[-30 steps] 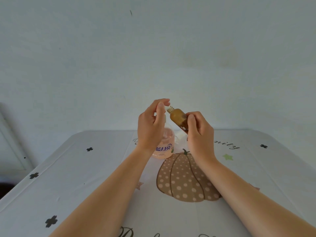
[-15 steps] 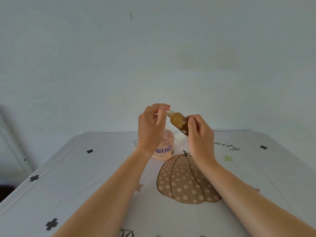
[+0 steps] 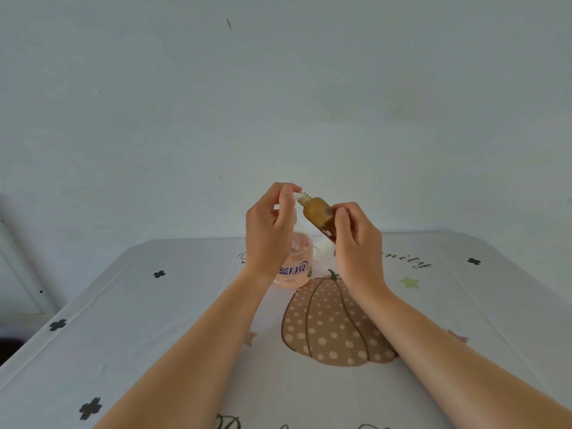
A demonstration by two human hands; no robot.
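Change: over the last second the left hand (image 3: 268, 233) and right hand (image 3: 359, 246) have barely moved. Only the left fingertips have shifted at the mouth of the small round amber glass bottle (image 3: 317, 212).
Meaning: the small white cap (image 3: 298, 196) looks to be coming off, so opening seems nearly done.
Left hand: raised above the table's far middle, thumb and fingertips pinching the cap.
Bottle: in the air between both hands, tilted, ridged neck pointing up and left, brown liquid inside.
Right hand: fingers curled round the bottle's lower half.
Behind the left hand: a clear pink plastic pump bottle (image 3: 294, 269) stands near the far edge of the white-clothed table (image 3: 139, 305).
Count: 2 hands, 2 bottles, 1 cap, 1 printed dotted brown pumpkin (image 3: 331, 326).
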